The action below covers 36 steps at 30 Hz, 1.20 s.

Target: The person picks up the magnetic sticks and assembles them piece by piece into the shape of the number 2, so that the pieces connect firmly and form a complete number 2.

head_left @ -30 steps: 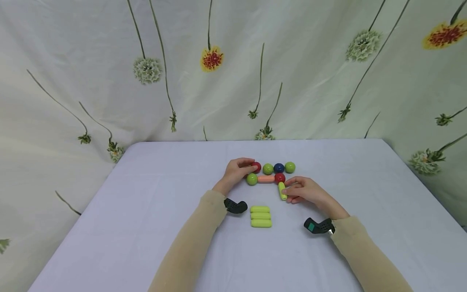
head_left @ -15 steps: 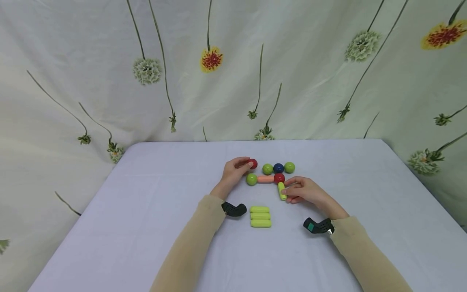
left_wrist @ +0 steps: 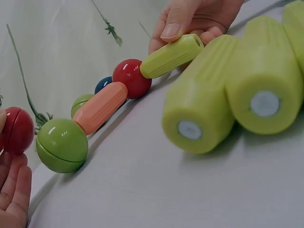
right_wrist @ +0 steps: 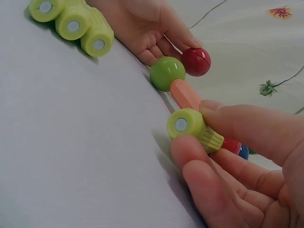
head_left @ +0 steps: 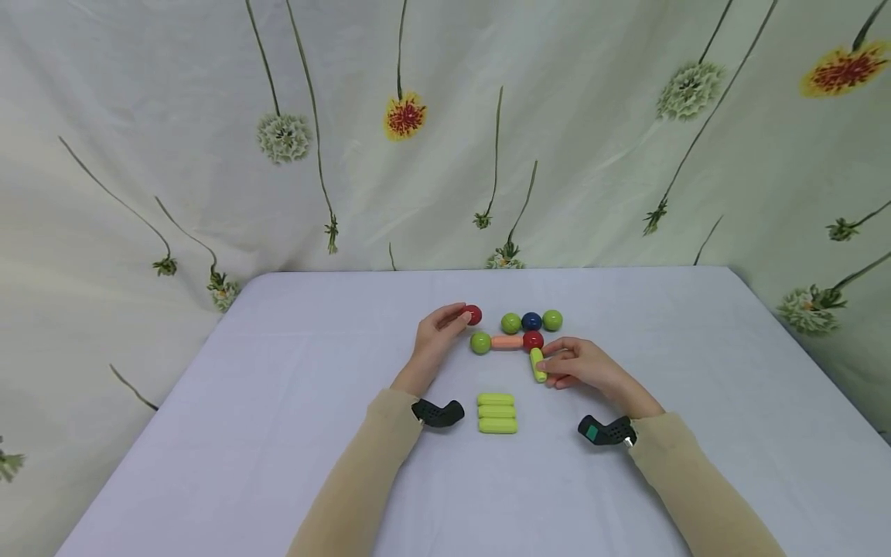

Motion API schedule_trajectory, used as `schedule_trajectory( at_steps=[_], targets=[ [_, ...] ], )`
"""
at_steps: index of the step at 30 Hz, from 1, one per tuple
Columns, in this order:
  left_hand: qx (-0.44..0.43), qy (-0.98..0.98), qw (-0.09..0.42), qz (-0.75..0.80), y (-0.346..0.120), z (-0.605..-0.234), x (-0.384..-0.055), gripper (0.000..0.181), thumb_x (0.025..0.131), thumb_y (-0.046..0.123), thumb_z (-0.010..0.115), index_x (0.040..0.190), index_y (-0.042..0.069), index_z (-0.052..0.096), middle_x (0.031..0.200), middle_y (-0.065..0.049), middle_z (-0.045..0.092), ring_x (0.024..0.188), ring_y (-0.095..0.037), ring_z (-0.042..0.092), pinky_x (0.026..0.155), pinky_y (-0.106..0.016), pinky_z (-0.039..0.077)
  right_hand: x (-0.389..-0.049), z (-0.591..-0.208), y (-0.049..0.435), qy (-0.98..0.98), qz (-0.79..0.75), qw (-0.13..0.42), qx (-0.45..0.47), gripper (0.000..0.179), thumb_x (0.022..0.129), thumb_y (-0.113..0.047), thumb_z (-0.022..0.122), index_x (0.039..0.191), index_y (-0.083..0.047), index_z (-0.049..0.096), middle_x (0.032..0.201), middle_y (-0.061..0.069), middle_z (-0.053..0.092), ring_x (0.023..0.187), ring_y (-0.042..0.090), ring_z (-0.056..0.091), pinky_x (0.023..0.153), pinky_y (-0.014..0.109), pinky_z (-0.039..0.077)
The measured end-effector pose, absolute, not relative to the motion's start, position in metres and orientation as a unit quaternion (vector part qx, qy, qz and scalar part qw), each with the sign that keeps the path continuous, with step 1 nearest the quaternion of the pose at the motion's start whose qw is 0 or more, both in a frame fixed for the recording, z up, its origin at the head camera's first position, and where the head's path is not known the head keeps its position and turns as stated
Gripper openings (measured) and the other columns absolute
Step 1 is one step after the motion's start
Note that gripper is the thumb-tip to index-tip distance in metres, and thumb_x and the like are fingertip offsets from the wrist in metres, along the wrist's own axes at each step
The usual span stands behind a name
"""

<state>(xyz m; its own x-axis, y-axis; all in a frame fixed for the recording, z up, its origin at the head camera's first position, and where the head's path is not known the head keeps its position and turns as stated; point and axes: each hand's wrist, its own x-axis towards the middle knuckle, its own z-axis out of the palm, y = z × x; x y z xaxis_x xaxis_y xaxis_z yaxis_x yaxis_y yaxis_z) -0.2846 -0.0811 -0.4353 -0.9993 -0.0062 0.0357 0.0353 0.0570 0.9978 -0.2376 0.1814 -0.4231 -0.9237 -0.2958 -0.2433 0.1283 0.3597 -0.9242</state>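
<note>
My left hand (head_left: 433, 336) pinches a red ball (head_left: 472, 315) between thumb and fingers, left of the row of balls. My right hand (head_left: 583, 362) grips a yellow-green magnetic rod (head_left: 538, 366) with thumb and fingertips. The rod's far end meets a second red ball (left_wrist: 132, 78). From that ball an orange rod (left_wrist: 101, 108) runs left to a green ball (left_wrist: 61, 145), making one joined chain. In the right wrist view a pale round magnet (right_wrist: 181, 125) shows in the held rod's near end, while the second red ball is mostly hidden behind fingers.
Behind the chain sit a green ball (head_left: 511, 323), a dark blue ball (head_left: 532, 322) and another green ball (head_left: 553, 320) in a row. Three yellow-green rods (head_left: 497, 412) lie side by side nearer the front, between the forearms. A flowered curtain (head_left: 348, 139) hangs behind the table (head_left: 278, 433).
The left hand has carried its red ball leftward, away from the row of green and blue balls. The right hand and its rod stay in place.
</note>
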Motion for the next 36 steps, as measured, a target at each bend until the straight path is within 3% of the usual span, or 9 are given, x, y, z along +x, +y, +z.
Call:
schedule_trajectory(
  at_steps=[10,19,28,36],
  targets=[
    [-0.008,-0.713,0.002,-0.701,-0.084,-0.435,-0.268,0.041,0.087,0.030,0.068,0.122,0.010,0.060,0.120,-0.005,0.059,0.108,-0.017,0.056,0.090,-0.027,0.047,-0.238,-0.425,0.181,0.802,-0.564,0.186,-0.055,0.055,0.085,-0.022,0.071,0.124,0.007,0.046,0.081,0.006,0.067,0.067,0.013,0.064,0.063,0.023,0.053],
    [-0.010,-0.701,0.008,-0.713,-0.083,-0.433,-0.257,0.039,0.087,0.026,0.068,0.120,0.005,0.061,0.117,-0.009,0.061,0.104,-0.019,0.058,0.086,-0.027,0.049,-0.236,-0.425,0.179,0.811,-0.556,0.177,-0.043,0.053,0.084,-0.023,0.071,0.123,0.006,0.048,0.078,0.005,0.066,0.066,0.013,0.063,0.063,0.023,0.053],
    [-0.013,-0.696,-0.003,-0.717,-0.083,-0.435,-0.250,0.042,0.086,0.027,0.070,0.120,0.004,0.061,0.114,-0.009,0.062,0.096,-0.015,0.059,0.087,-0.032,0.049,-0.237,-0.425,0.179,0.813,-0.553,0.176,-0.042,0.053,0.084,-0.023,0.071,0.123,0.005,0.048,0.078,0.005,0.066,0.065,0.013,0.063,0.063,0.023,0.053],
    [-0.039,-0.703,-0.008,-0.710,-0.083,-0.434,-0.245,0.037,0.085,0.024,0.071,0.116,0.005,0.063,0.109,-0.009,0.064,0.094,-0.015,0.061,0.083,-0.028,0.051,-0.236,-0.424,0.177,0.816,-0.549,0.176,-0.043,0.053,0.085,-0.024,0.071,0.123,0.005,0.048,0.077,0.005,0.066,0.066,0.013,0.063,0.063,0.023,0.053]
  ],
)
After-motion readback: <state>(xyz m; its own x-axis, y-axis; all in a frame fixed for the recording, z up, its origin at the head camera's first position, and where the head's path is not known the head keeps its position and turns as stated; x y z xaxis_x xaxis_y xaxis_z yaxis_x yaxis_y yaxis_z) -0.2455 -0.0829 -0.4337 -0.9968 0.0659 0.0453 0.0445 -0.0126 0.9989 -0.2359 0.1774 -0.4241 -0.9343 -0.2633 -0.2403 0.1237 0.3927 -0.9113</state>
